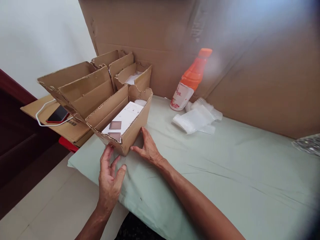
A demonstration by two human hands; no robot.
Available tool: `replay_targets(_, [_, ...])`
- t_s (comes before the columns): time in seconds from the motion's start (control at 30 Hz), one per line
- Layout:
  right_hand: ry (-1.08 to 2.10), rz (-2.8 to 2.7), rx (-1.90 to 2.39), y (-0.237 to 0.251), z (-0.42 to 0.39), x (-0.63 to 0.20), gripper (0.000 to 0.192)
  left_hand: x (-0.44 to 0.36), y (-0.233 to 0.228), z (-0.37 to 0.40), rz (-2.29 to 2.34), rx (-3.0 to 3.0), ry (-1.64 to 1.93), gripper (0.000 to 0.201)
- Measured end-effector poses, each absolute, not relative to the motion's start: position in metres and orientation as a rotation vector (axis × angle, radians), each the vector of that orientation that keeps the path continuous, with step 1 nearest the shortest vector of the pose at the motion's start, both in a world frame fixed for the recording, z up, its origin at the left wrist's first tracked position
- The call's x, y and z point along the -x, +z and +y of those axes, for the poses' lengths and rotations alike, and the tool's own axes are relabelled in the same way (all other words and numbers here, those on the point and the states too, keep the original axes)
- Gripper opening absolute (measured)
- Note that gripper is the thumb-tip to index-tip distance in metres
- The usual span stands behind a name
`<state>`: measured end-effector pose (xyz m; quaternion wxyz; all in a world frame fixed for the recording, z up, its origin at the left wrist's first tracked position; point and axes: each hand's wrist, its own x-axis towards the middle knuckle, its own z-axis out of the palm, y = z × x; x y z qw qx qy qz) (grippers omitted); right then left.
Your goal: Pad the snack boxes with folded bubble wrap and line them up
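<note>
An open cardboard box (136,128) stands on the pale green cloth of the table. Inside it lies a white printed carton (128,115) with two brown squares on its face, and something whitish sits at the far end. My left hand (110,176) is at the near end of the box, fingers apart, with the fingertips up against its lower edge. Along the right side of the box rests my right hand (148,146), thumb and fingers spread and touching the cardboard near its base. Neither hand is wrapped round anything.
More open cardboard boxes (86,85) crowd the left and back. An orange bottle (191,81) leans beside folded clear plastic bags (197,118). A phone (58,114) and white cable lie on cardboard at left. A large cardboard sheet (262,73) walls the back.
</note>
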<state>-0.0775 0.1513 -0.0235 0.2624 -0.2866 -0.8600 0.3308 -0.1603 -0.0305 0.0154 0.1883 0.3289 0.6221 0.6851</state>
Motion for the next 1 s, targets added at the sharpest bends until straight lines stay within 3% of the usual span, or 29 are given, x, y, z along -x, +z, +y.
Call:
replay_targets(0.37, [0.707, -2.533, 0.878, -0.005, 0.162, 0.154, 0.092, 0.244, 0.017, -0.01, 1.801, -0.876, 1.831, 0.075])
replay_targets(0.57, [0.635, -2.587, 0.917, -0.003, 0.169, 0.162, 0.086, 0.248, -0.005, 0.0, 1.812, -0.905, 1.822, 0.073])
replay_targets(0.83, [0.606, -2.633, 0.953, -0.002, 0.169, 0.163, 0.084, 0.247, -0.021, 0.005, 1.913, -0.82, 1.84, 0.057])
replay_targets(1.0, [0.421, -2.667, 0.903, -0.004, 0.153, 0.16, 0.064, 0.258, -0.028, 0.001, 2.023, -0.755, 1.798, 0.054])
